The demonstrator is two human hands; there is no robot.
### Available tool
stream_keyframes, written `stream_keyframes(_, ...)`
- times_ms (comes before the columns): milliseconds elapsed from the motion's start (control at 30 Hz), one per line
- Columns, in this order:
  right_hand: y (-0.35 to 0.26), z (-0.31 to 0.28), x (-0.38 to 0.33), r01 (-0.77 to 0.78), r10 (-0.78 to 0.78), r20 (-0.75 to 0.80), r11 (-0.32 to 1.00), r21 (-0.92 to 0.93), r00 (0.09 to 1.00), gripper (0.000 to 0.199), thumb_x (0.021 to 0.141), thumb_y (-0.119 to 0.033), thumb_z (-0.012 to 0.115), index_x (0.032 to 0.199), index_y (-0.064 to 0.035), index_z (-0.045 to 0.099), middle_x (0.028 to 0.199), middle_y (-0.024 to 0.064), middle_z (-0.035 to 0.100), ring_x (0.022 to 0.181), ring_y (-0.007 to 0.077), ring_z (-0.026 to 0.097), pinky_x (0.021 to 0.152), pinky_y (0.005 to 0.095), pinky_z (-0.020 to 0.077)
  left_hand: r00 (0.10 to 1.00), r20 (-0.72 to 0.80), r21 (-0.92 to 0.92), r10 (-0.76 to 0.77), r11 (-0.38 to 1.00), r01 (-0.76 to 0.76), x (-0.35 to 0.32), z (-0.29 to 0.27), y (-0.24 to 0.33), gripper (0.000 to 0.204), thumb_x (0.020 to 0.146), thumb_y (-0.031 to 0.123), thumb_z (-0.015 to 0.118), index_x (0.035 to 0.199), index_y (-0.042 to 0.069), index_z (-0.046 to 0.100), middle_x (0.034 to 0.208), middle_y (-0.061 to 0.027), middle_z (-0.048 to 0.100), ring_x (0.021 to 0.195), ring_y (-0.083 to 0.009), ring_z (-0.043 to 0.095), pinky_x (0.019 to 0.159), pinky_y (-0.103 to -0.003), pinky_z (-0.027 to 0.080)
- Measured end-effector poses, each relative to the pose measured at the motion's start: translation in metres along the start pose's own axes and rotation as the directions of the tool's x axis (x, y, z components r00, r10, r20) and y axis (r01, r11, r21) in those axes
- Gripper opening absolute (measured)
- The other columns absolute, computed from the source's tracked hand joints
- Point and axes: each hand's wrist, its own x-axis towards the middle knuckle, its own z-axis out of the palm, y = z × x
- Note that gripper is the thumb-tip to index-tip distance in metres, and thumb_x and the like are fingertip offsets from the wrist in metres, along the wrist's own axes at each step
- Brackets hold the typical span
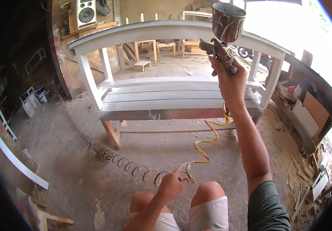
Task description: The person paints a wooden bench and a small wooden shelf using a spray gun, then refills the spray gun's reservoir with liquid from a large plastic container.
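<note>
My right hand is wrapped round the grip of a paint spray gun, raised at the upper right with its nozzle toward the left. On top of the gun sits a paint-streaked cup. A coiled air hose runs from below my right hand in yellow and goes on in grey-brown coils to the left. Low in the middle, my left hand is closed on the hose where the two colours meet. In front stands a wooden bench, its frame painted white and its front lower rail dark and reddish.
A loudspeaker stands on a shelf at the back left. Small wooden stools are behind the bench. Scrap wood and a low cabinet line the right side. A white board lies at the left.
</note>
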Motion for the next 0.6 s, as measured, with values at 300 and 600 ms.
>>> stream_keyframes(300, -0.022, 0.083, -0.017, 0.024, -0.030, 0.106, 0.998, 0.054, 0.994, 0.026, 0.092, -0.022, 0.073, 0.107, -0.0004, 0.073, 0.060, 0.0023, 0.058, 0.056, 0.0078, 0.049, 0.055, 0.0289, 0.0428, 0.998, -0.050, 0.050, -0.039, 0.998, 0.041, 0.000, -0.025, -0.037, 0.054, 0.088, 0.036, 0.073, 0.121, -0.005, 0.063, 0.076, -0.0139, 0.071, 0.072, -0.0273, 0.071, 0.066, -0.037, 0.053)
stream_keyframes(600, -0.042, 0.177, -0.034, 0.064, -0.105, 0.186, 0.974, 0.216, 0.977, 0.023, 0.090, -0.018, 0.075, 0.101, 0.0020, 0.073, 0.060, 0.0040, 0.057, 0.056, 0.0086, 0.047, 0.054, 0.0307, 0.0416, 0.988, -0.106, 0.045, -0.115, 0.992, 0.120, -0.005, -0.049, -0.063, 0.044, 0.089, 0.042, 0.072, 0.096, 0.000, 0.065, 0.076, -0.0166, 0.069, 0.075, -0.0326, 0.068, 0.069, -0.041, 0.052)
